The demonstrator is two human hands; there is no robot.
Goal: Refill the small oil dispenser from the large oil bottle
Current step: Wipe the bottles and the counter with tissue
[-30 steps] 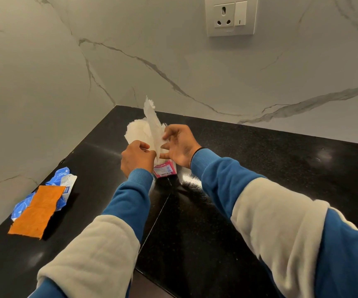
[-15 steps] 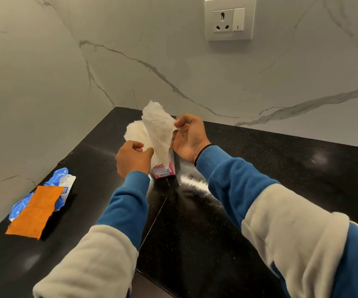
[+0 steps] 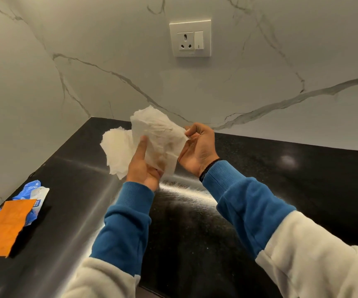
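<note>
While the left hand (image 3: 143, 168) grips the stained tissue (image 3: 158, 138) from below, the right hand (image 3: 199, 147) pinches its edge above the black counter (image 3: 281, 179).

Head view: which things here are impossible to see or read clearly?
- Oil bottle and dispenser: neither shows in the head view.
- Tissue, held by the left hand and right hand, hides whatever lies behind it.
- Blue packet: print too small; orange cloth covers part, and the left edge cuts both.

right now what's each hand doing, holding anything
Left hand: grips the lower part of the white tissue, thumb laid up along it.
Right hand: pinches the same tissue's right edge.
</note>
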